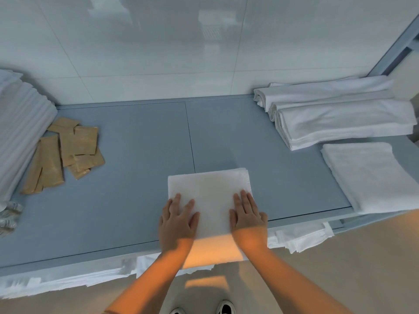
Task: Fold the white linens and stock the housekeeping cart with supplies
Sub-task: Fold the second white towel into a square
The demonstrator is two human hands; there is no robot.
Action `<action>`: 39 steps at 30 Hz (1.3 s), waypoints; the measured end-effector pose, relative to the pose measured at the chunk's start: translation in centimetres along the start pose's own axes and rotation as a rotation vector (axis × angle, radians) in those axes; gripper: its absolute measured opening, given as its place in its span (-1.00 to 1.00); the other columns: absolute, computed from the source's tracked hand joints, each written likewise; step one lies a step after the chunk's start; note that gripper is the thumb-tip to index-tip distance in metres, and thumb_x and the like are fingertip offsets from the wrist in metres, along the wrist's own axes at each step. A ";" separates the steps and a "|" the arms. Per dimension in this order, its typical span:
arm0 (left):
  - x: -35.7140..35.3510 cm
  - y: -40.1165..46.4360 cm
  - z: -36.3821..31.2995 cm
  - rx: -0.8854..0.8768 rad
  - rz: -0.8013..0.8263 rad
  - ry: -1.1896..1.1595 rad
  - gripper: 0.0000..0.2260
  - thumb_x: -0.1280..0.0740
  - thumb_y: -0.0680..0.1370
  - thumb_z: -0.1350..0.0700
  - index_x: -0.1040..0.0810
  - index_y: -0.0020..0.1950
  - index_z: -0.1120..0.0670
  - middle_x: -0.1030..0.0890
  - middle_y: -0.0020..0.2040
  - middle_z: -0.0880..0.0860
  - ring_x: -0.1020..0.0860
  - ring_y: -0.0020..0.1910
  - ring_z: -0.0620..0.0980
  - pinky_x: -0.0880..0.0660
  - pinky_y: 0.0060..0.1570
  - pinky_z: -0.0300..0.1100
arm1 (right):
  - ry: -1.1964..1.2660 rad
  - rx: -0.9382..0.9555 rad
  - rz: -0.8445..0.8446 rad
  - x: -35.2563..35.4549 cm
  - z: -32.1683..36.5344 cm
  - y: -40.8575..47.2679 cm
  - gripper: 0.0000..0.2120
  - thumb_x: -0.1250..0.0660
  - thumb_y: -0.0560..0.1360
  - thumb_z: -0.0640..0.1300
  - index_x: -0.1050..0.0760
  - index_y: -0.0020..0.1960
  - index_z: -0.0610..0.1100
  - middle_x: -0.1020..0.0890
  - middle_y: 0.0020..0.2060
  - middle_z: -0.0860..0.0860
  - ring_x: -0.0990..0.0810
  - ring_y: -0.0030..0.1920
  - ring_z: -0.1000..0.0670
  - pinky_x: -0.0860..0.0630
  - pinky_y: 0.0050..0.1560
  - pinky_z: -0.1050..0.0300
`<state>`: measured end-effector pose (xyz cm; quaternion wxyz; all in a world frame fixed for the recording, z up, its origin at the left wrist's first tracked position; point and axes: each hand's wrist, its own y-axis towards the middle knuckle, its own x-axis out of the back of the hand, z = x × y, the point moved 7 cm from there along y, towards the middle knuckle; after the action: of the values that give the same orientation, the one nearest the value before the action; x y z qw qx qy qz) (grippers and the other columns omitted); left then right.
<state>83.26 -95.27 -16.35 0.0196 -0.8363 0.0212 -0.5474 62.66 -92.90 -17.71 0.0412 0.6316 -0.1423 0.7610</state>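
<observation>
There, the left hand (178,219) lay flat on the left side of the small white towel (209,196), with its fingers straight and spread a little. The towel sat in the middle of the blue-grey table (127,168), at the near edge, and its near end hung over that edge. Its long way ran from the person out toward the wall. The right hand (247,214) lay flat on the right side, fingers straight and close together. Both hands pressed at the near end, about the same way in, 1 on each side. I think the next fold would go from near to far.
</observation>
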 end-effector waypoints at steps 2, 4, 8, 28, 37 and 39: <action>-0.4 -0.7 0.4 0.064 0.079 0.067 -0.61 -0.10 0.59 -0.21 -0.25 0.43 -0.33 -0.09 0.55 -0.15 -0.15 0.43 0.06 -0.27 0.25 -0.05 | -0.003 -0.047 0.029 -0.2 -0.2 -0.9 -0.52 0.11 0.65 0.09 0.07 0.56 0.14 0.07 0.56 0.14 0.11 0.54 0.11 -0.17 0.29 0.00; -0.9 -1.5 0.6 0.117 0.169 0.084 -0.59 -0.01 0.61 -0.21 -0.05 0.46 -0.40 0.06 0.55 -0.23 -0.17 0.37 0.05 -0.34 0.13 -0.06 | 0.033 -0.133 0.058 -0.2 -0.7 -1.8 -0.53 0.10 0.64 0.13 0.07 0.54 0.23 0.06 0.55 0.13 0.04 0.52 0.02 -0.20 0.28 -0.05; -1.2 -2.5 0.7 0.206 0.293 0.016 -0.56 0.05 0.63 -0.14 0.14 0.44 -0.44 0.25 0.51 -0.32 -0.16 0.35 0.15 -0.42 0.01 -0.05 | 0.174 -0.222 0.080 -0.1 -1.3 -3.0 -0.56 0.05 0.62 0.19 0.04 0.48 0.38 0.04 0.54 0.10 -0.02 0.48 -0.08 -0.33 0.24 -0.12; 3.1 -4.3 -1.7 0.093 0.279 -0.049 -0.46 -0.02 0.61 0.27 -0.11 0.53 -0.15 0.14 0.55 -0.19 -0.09 0.52 0.01 -0.34 0.30 -0.12 | 0.409 -0.119 0.089 5.5 -2.9 -5.3 -0.58 -0.21 0.60 -0.04 -0.34 0.44 0.10 -0.40 0.20 -0.11 -0.57 0.03 -0.13 -0.50 0.09 0.08; 4.3 -4.6 -13.2 -0.182 0.178 0.084 -0.47 -0.13 0.61 0.25 -0.13 0.53 -0.12 0.19 0.56 -0.15 -0.06 0.53 0.14 -0.48 0.15 -0.07 | 0.389 -0.237 -0.209 10.9 -11.5 -7.9 -0.60 -0.14 0.62 -0.03 -0.30 0.45 0.16 -0.29 0.07 0.04 -0.47 -0.17 -0.06 -0.39 -0.15 0.13; 3.6 -5.1 -16.3 -0.223 0.144 0.060 -0.52 -0.14 0.62 0.23 -0.21 0.51 -0.10 0.13 0.57 -0.13 -0.11 0.52 0.17 -0.51 0.08 -0.07 | 0.409 -0.256 -0.243 11.8 -14.6 -8.4 -0.60 -0.14 0.62 -0.03 -0.31 0.44 0.17 -0.31 0.10 0.03 -0.52 -0.13 -0.08 -0.43 -0.11 0.11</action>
<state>69.84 -90.51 -6.26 -0.0347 -0.8129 0.1423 -0.5637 48.46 -82.28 -7.24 0.2397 0.4668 -0.1493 0.8381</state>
